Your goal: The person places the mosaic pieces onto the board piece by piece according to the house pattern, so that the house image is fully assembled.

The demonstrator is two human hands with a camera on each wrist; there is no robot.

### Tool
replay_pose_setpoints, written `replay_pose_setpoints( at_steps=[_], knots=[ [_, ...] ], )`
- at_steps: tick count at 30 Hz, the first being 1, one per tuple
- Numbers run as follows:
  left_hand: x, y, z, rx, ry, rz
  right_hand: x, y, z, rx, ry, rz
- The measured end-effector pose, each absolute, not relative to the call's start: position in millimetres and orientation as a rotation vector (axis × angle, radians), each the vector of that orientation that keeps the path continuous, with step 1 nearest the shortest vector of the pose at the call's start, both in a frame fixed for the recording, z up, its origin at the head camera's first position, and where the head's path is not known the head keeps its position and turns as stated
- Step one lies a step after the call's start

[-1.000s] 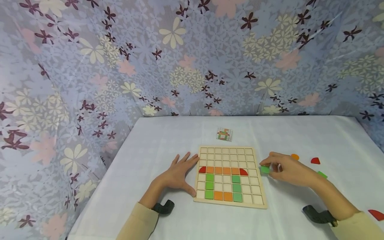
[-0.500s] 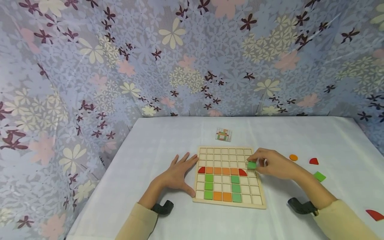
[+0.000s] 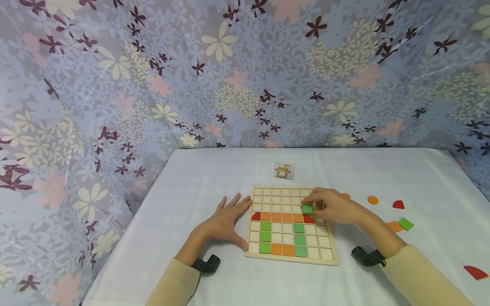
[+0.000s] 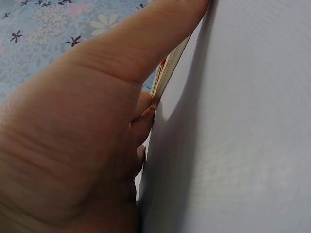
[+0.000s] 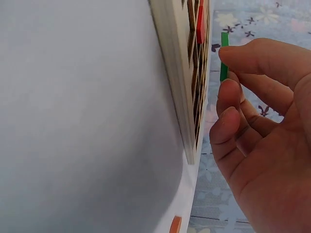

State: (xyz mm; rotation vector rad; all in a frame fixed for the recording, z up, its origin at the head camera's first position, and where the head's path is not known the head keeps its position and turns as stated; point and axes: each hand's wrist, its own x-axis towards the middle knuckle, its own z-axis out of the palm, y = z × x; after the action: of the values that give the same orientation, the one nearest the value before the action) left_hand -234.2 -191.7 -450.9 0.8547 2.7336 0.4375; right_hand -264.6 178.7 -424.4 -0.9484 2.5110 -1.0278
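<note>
A wooden grid board point(image 3: 291, 258) lies on the table, with a row of orange squares between two red quarter-round tiles. Below that row are two green columns joined at the bottom by two orange squares. My right hand point(image 3: 337, 207) pinches a green square tile point(image 3: 307, 209) between thumb and fingers, over the board just above the right red tile point(image 3: 308, 219). In the right wrist view the green tile point(image 5: 224, 57) is seen edge-on, raised off the board. My left hand point(image 3: 222, 223) is spread flat, its fingertips and thumb at the board's left edge.
A small pattern card point(image 3: 284, 171) lies behind the board. To the right are loose tiles: an orange round point(image 3: 373, 199), a red quarter-round point(image 3: 398, 205), a green square point(image 3: 405, 224), an orange piece point(image 3: 394, 226) and another red piece point(image 3: 476, 272). Flowered cloth hangs behind the table.
My right hand has carried the green tile leftward from beside the board's right edge to over the board. The left hand has stayed at the left edge.
</note>
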Motion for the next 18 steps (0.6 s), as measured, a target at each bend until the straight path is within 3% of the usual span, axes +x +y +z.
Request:
replay_pose_setpoints(
  at_steps=[18],
  knots=[
    [-233.4, -191.5, -452.4, 0.849, 2.740, 0.429, -272.8, 155.6, -423.1, -1.008, 2.463, -1.032]
  ],
)
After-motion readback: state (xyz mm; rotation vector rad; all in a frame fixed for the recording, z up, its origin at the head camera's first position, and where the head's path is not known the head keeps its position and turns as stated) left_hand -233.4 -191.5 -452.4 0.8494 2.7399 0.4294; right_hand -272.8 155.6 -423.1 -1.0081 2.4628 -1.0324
